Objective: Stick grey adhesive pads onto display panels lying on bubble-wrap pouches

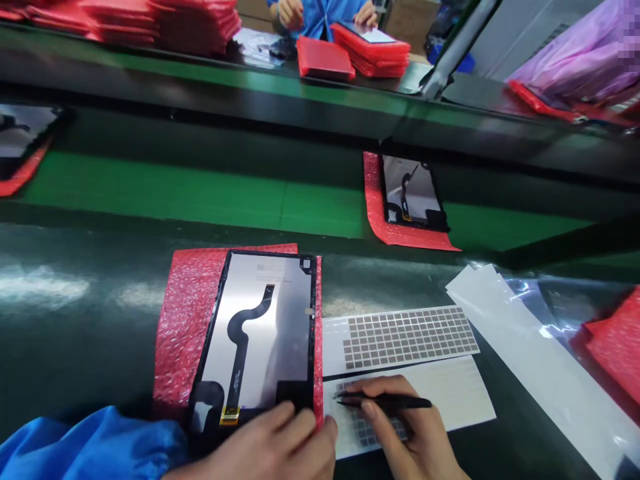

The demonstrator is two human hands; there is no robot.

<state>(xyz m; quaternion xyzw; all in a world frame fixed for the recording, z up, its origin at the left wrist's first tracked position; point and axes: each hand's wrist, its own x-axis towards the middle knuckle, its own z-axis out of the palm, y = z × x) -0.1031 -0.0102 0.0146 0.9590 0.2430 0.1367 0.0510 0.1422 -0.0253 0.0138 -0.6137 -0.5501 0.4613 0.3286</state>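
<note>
A tablet screen panel (260,333) lies face down on a red bubble-wrap bag (185,320), its black flex cable curving down the silver back. My left hand (280,443) rests on the panel's near right corner, fingers pressed flat on it. My right hand (400,427) pinches black tweezers (385,401), tips pointing left over a white sheet of small grey stickers (360,427). A second sticker sheet (405,337) lies just beyond it.
A green conveyor belt (200,193) runs behind, carrying another panel on red wrap (407,200). White backing strips (530,353) lie at right beside red bags (617,347). Across the line, another person's hands (290,12) work near stacked red bags (373,50).
</note>
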